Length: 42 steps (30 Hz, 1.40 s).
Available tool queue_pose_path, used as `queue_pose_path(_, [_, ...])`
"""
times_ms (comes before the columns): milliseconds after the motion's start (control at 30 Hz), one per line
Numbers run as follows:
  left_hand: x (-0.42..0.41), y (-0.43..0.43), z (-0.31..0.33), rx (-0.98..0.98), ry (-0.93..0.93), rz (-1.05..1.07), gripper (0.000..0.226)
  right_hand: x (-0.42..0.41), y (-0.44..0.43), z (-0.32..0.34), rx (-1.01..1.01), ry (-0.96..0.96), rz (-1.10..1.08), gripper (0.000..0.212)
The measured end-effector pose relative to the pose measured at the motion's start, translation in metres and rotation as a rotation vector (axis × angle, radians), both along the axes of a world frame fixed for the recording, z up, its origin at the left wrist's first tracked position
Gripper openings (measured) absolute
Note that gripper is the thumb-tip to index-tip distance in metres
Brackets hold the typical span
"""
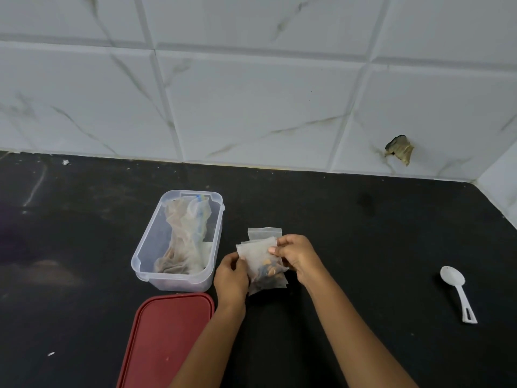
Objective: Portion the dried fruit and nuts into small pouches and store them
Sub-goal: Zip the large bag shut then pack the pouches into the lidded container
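Both hands, left and right, pinch a filled pouch above the worktop, seemingly sealing it, with the open container just left awaiting it next

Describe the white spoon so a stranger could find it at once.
Start on the black countertop, then look far right of both hands, near the tiled corner. The white plastic spoon lies alone there, bowl toward the wall, the only utensil and nowhere near the clear container.
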<state>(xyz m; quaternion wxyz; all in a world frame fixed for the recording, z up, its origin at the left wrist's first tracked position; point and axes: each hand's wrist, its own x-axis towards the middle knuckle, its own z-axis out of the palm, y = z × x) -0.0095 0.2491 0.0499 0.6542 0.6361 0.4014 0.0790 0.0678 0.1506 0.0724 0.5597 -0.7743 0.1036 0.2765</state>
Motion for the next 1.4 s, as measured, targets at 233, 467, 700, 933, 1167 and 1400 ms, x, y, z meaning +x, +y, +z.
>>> queue_pose_path(233, [-0.006, -0.007, 0.001, -0.011, -0.095, 0.035, 0.018, -0.005, -0.005, -0.002, -0.001, -0.073, -0.002, 0.016])
queue_pose_path(467, [-0.006, -0.005, -0.001, 0.058, -0.09, 0.016, 0.018, -0.012, -0.014, 0.003, 0.083, -0.033, -0.1, 0.019])
queue_pose_path(700, [0.016, 0.0, 0.021, 0.026, -0.095, -0.042, 0.013, 0.003, -0.021, 0.027, 0.247, 0.155, -0.148, 0.011])
queue_pose_path(933, [0.049, 0.012, 0.024, 0.014, 0.06, -0.121, 0.009, 0.015, -0.014, 0.019, 0.367, 0.308, -0.272, 0.008])
queue_pose_path(1167, [0.054, 0.018, 0.019, -0.029, 0.098, -0.151, 0.022, 0.019, -0.006, 0.013, 0.129, 0.152, -0.165, 0.017])
queue_pose_path(1400, [0.047, 0.016, 0.024, 0.015, 0.048, -0.118, 0.01, 0.017, -0.008, 0.021, 0.151, 0.152, -0.172, 0.011])
